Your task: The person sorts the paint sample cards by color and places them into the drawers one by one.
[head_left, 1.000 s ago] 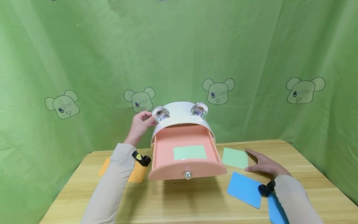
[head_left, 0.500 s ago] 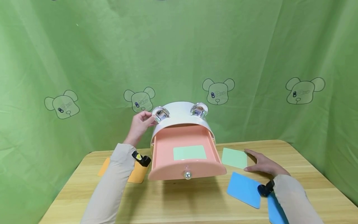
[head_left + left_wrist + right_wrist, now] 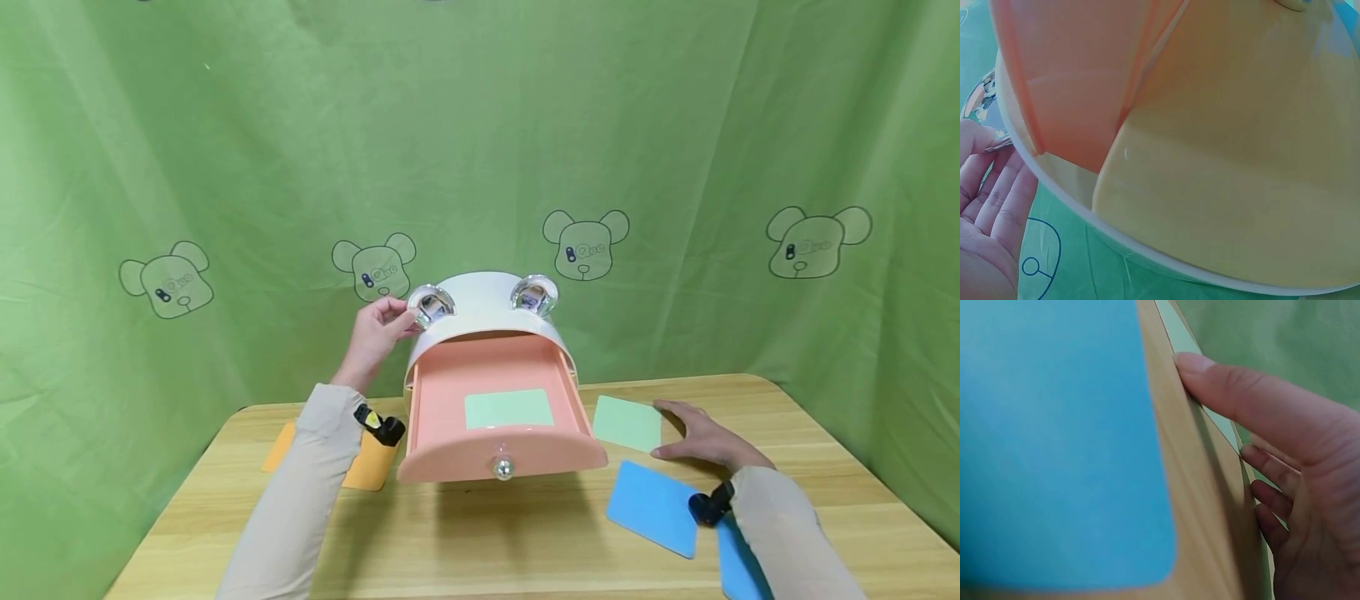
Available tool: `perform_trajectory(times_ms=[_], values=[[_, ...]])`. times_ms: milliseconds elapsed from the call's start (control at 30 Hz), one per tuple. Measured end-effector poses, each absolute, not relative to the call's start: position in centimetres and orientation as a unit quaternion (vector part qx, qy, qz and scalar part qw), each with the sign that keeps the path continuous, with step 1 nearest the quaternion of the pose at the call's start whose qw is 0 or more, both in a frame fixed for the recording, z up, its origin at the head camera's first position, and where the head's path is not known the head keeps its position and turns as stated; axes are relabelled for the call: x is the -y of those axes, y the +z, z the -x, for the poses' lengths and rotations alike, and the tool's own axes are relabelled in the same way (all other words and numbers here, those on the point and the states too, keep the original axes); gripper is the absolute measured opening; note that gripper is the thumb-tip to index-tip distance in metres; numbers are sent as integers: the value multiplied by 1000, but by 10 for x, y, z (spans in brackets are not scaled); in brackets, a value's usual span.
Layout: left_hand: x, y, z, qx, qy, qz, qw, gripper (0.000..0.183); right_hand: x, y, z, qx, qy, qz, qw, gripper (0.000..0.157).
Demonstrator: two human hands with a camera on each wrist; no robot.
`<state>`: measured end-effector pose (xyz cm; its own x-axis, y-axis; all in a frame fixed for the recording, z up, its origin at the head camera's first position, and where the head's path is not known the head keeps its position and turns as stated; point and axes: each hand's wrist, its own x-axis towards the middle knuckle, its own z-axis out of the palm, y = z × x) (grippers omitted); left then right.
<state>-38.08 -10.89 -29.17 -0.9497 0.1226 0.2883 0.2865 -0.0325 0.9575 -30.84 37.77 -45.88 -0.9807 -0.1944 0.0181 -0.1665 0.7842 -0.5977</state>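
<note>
A white frog-like box (image 3: 480, 304) with two round shiny silver eyes stands mid-table. Its pink drawer (image 3: 450, 367) is pulled out, with a light green card (image 3: 508, 409) inside. The thumb and fingers of my left hand (image 3: 375, 337) pinch the rim of the left silver eye (image 3: 431, 307); the left wrist view shows the box's rim beside that hand. Farther right, a second light green card (image 3: 627, 423) lies on the table. My right hand (image 3: 712, 440) spans its right edge, thumb at the near corner, index finger at the far corner, other fingers curled.
Two blue cards lie nearer on the right; one blue card (image 3: 652, 508) is close below the green card, the other blue card (image 3: 741, 562) partly under the right sleeve. Orange cards (image 3: 371, 462) lie left of the drawer. A green curtain (image 3: 480, 150) hangs behind the wooden table (image 3: 480, 550).
My right hand and the green card by it have shifted slightly left, toward the drawer. The left hand, box and drawer have stayed put.
</note>
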Motion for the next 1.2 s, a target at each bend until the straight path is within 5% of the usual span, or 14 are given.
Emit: perform_trajectory(times_ms=[800, 1200], values=[[109, -293, 381, 699, -698, 147, 60, 9, -380, -459, 312, -924, -373, 79, 28, 94], [109, -293, 380, 697, -698, 150, 61, 8, -386, -422, 301, -895, -432, 113, 22, 83]])
